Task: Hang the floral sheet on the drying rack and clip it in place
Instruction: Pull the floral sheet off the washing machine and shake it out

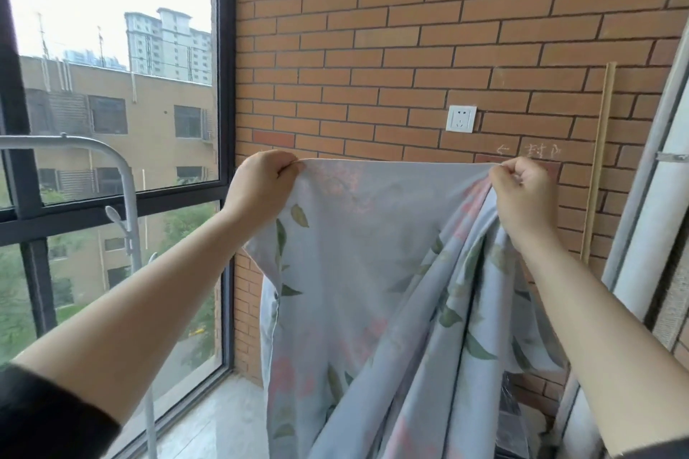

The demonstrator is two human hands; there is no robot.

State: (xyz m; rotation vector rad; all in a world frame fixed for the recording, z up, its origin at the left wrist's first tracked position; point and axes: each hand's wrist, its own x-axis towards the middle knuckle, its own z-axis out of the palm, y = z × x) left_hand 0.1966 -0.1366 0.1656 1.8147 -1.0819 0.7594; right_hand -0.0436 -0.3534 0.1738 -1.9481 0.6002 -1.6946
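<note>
Step in hand, by judgement: spreading the cloth before hanging. The left hand (265,179) and right hand (522,187) each pinch the taut top edge of the thin pale-blue fabric sheet (373,272) printed with pink flowers and green leaves. It is held at centre frame, with soft folds falling to the lower right. The next move calls for carrying that edge over the smooth white tubular metal drying rack (125,175) at left of frame.

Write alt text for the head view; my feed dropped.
Left hand and right hand pinch the top edge of the floral sheet, stretched taut before a brick wall, the rest hanging in folds. The white drying rack stands at left by the window, apart from the sheet.
</note>
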